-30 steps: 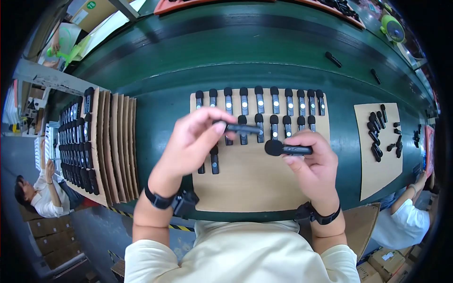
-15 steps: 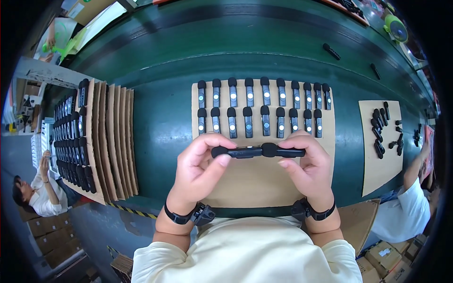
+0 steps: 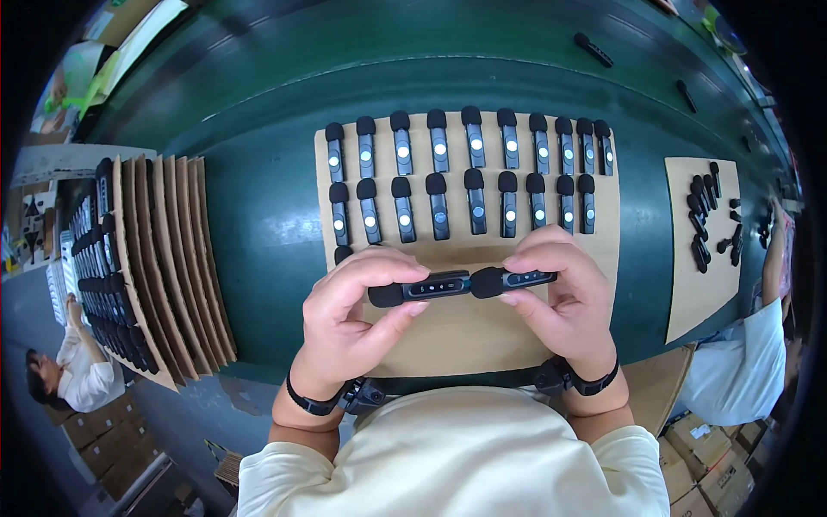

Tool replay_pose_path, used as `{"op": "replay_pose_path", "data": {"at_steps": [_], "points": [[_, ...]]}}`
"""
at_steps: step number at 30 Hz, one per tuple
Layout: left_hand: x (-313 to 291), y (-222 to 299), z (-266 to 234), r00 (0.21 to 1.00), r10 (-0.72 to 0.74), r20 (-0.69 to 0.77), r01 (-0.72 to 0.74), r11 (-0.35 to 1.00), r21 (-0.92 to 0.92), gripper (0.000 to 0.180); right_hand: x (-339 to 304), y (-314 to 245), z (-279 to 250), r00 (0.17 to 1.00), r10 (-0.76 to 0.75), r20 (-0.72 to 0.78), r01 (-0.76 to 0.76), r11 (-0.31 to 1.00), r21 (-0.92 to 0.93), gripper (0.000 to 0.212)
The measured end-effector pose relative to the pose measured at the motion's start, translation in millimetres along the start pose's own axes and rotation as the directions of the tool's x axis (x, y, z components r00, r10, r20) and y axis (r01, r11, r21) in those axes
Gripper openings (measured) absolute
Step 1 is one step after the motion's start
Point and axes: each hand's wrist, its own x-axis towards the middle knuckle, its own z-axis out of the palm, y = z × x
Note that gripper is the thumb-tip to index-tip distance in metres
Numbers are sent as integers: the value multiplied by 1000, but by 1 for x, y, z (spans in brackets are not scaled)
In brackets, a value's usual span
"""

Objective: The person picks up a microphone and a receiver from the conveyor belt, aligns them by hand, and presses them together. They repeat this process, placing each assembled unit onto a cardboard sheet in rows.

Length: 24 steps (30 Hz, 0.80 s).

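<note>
Low over a cardboard sheet (image 3: 448,349) on the green desk (image 3: 267,258), two microphones, end to end and roughly level between the hands. In the left hand (image 3: 345,297), thumb and fingers pinched narrow around the first microphone (image 3: 435,287), foam tip to the outer side, panel of small marks uppermost. In the right hand (image 3: 568,293), pinched likewise, the second microphone (image 3: 528,278), foam tip toward the left hand, right at the end of the first; contact hard to tell. Beyond the hands, on the same sheet, a far row (image 3: 474,142) of ten microphones and a nearer row (image 3: 439,211) of nine, foam tips pointing away. Just past the left hand, a black foam tip (image 3: 343,253), otherwise hidden. Well left of the hands, a stack of cardboard (image 3: 185,276); well right, a smaller sheet (image 3: 689,297) with scattered black pieces (image 3: 702,202). Far beyond the right hand, a loose microphone (image 3: 594,50).
</note>
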Motion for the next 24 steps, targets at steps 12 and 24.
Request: {"op": "replay_pose_path", "data": {"at_steps": [12, 24], "points": [[0, -1, 1, 999, -21, 26, 23, 999, -42, 30, -1, -1, -4, 999, -38, 2, 38, 999, -16, 29], [2, 1, 2, 999, 47, 20, -48, 998, 33, 25, -2, -1, -3, 999, -46, 3, 46, 999, -16, 27]]}}
